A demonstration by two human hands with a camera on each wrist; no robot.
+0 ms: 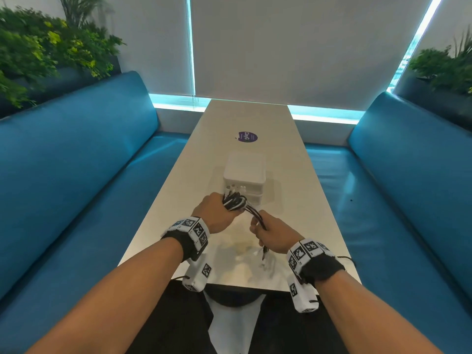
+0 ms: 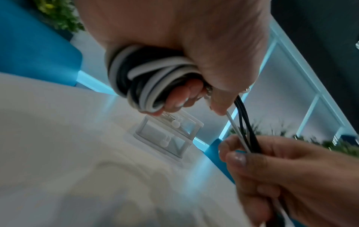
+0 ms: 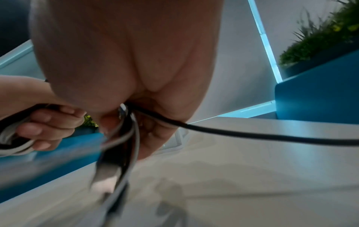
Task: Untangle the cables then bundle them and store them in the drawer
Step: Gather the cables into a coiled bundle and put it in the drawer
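Note:
Black and white cables (image 1: 234, 202) (image 2: 143, 76) are wound in loops around the fingers of my left hand (image 1: 219, 213) (image 2: 174, 98), which grips the coil just in front of the drawer unit. Straight strands (image 2: 242, 127) run from the coil to my right hand (image 1: 270, 232) (image 3: 124, 122), which holds them in its fist; their loose ends (image 1: 264, 251) (image 3: 112, 161) hang below it over the table. A small white drawer unit (image 1: 244, 175) (image 2: 170, 136) with two clear-fronted drawers, both shut, stands mid-table.
The long white table (image 1: 293, 187) runs between two blue benches (image 1: 76, 154) (image 1: 408, 175). A purple round sticker (image 1: 247, 137) lies beyond the drawer unit. Plants (image 1: 46, 47) stand behind both benches. A black wrist-camera lead (image 3: 252, 135) trails right.

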